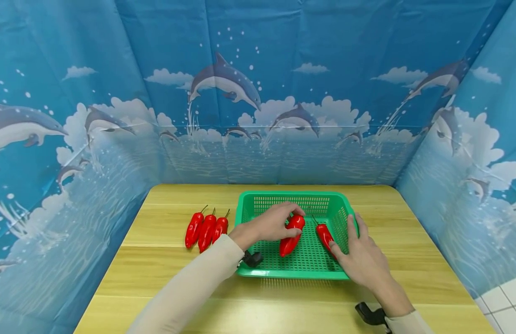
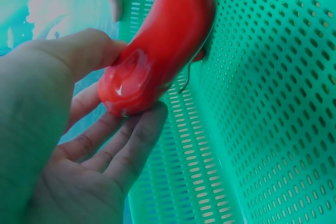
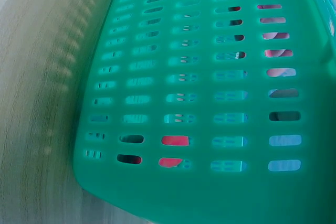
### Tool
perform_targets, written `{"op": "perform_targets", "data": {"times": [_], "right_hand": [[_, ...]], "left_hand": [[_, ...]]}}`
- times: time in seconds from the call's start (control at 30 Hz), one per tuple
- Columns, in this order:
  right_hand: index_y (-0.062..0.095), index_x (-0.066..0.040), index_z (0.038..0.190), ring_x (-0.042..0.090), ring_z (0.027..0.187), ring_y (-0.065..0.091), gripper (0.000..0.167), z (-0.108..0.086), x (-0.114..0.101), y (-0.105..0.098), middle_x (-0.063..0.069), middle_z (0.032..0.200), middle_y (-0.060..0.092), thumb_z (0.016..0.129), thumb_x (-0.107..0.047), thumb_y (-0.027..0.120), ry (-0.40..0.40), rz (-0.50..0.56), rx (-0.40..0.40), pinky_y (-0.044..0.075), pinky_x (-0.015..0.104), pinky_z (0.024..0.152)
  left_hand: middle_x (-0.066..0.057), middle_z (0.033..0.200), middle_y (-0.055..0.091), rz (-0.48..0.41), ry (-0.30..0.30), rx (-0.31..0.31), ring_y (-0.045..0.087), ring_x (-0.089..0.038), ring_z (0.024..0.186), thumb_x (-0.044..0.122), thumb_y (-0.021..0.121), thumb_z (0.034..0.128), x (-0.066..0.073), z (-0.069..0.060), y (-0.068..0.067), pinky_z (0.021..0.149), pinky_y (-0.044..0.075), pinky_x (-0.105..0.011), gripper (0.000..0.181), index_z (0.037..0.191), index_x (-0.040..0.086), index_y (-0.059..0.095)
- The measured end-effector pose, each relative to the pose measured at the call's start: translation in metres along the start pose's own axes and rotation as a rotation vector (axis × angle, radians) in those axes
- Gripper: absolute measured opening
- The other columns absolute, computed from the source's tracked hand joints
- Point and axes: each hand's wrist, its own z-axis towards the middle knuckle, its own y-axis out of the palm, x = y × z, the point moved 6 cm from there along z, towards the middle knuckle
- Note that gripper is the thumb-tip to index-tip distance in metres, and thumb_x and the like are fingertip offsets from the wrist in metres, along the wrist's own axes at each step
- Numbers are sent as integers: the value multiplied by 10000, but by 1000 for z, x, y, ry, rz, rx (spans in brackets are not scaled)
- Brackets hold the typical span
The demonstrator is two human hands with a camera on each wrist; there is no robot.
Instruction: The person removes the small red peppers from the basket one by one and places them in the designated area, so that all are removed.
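Observation:
In the head view, the left hand (image 1: pixel 269 224) holds a red pepper (image 1: pixel 292 236) between thumb and fingers above the green basket's floor. The left wrist view shows that hand (image 2: pixel 84 156) pinching one end of the glossy pepper (image 2: pixel 176 24). The right hand (image 1: pixel 365 260) rests at the right rim of the green basket (image 1: pixel 297 274), fingers fairly straight along the rim, thumb inside by a second red pepper (image 1: pixel 324 234); whether it touches that pepper is unclear. Only the basket's perforated side (image 3: pixel 205 192) shows in the right wrist view, with red patches through its slots.
Three red peppers (image 1: pixel 206 232) with dark stems lie side by side on the wooden table (image 1: pixel 158 260), left of the basket. A blue dolphin-print curtain (image 1: pixel 279 153) hangs behind the table and along both sides. White tiles (image 1: pixel 508 294) show at the lower right.

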Motion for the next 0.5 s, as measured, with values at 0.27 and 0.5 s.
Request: {"op": "perform_targets", "data": {"times": [0.27, 0.5], "right_hand": [[66, 64, 1841, 657, 1154, 719, 1069, 0, 1, 0, 388, 1897, 86, 1168, -535, 642, -3, -2, 1, 556, 466, 600], [53, 53, 1845, 612, 1090, 734, 1074, 1, 2, 1, 388, 1897, 87, 1170, -553, 629, -2, 2, -1, 471, 383, 547]], "left_hand": [[-21, 1497, 716, -20, -9, 38, 694, -163, 1246, 272, 821, 1110, -2, -5, -7, 843, 638, -184, 507, 1567, 143, 643], [-22, 1467, 719, -52, -25, 61, 707, -171, 1260, 283, 826, 1109, -2, -10, -13, 825, 648, -197, 489, 1539, 150, 632]]}}
